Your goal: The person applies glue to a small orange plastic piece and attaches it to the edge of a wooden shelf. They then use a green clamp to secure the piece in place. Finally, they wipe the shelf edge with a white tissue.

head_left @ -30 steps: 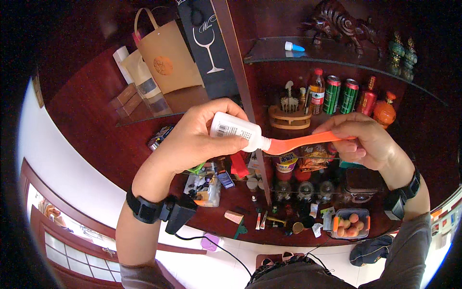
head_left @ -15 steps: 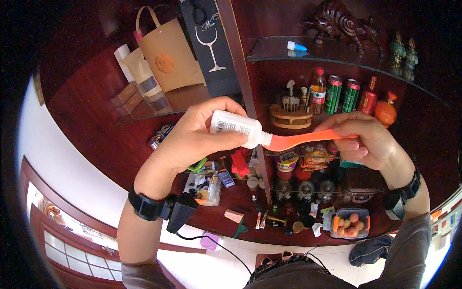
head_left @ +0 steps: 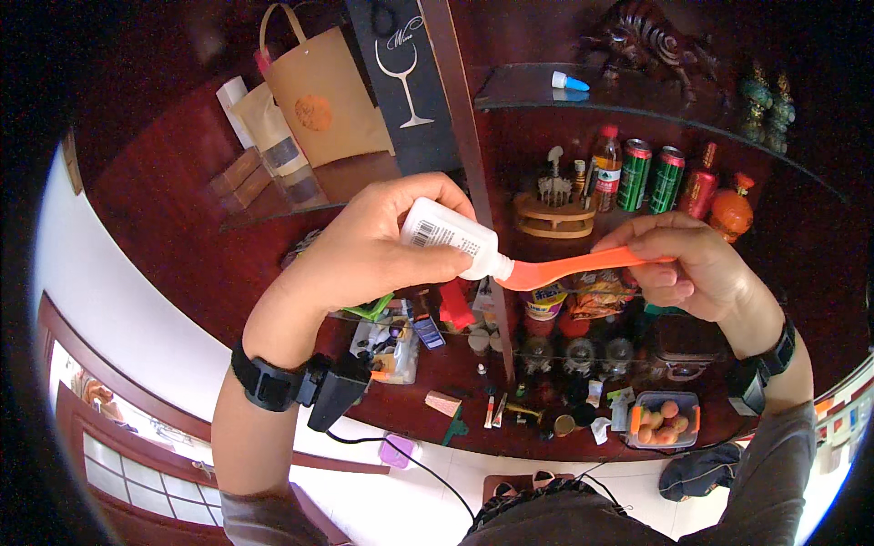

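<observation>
Little moved since earlier frame: bottle and spoon hold same pose. Left hand (head_left: 373,246) grips white squeeze bottle (head_left: 446,235), nozzle touching orange spoon (head_left: 569,268) bowl at 3 o'clock. Right hand (head_left: 696,268) pinches handle. Risk: hard squeeze overfills, spoon tilts, liquid drips onto cluttered shelf (head_left: 473,364) at 6 o'clock.

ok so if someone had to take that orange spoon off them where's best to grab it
Grip the orange spoon at the bare mid-handle, coming from below. It lies level, the right hand pinches its far end, and the white bottle in the left hand covers the bowl.
</observation>
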{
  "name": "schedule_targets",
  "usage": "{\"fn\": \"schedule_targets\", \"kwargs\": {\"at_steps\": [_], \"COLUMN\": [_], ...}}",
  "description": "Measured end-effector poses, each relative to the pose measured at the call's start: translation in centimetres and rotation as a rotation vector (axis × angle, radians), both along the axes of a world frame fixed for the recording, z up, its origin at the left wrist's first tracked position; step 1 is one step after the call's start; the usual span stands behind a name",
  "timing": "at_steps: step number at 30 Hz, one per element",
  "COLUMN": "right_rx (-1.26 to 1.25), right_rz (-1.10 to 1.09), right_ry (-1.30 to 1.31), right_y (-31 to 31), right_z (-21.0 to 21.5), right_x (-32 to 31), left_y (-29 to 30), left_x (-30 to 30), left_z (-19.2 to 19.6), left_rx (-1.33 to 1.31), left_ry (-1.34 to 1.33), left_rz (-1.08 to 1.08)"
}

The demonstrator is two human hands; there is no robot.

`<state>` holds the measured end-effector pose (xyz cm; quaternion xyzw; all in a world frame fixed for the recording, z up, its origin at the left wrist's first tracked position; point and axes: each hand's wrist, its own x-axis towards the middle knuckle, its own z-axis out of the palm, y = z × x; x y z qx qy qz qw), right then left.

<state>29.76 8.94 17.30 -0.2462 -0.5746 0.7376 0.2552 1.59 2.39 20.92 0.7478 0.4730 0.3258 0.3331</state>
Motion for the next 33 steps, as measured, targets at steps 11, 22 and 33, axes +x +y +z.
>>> {"fn": "schedule_targets", "kwargs": {"at_steps": [11,22,33], "right_rx": [0.005,-0.012,-0.047], "right_rz": [0.01,0.033,0.025], "right_ry": [0.019,0.049,0.065], "right_y": [0.2,0.2,0.0], "right_z": [-0.2,-0.5,-0.4], "right_x": [-0.1,0.0,0.0], "left_y": [0.0,-0.2,-0.4], "left_x": [-0.2,0.1,0.4], "left_z": [0.1,0.8,1.3], "left_rx": [0.0,0.046,0.058], "left_ry": [0.027,0.094,0.123], "left_rz": [0.013,-0.019,-0.004]}}
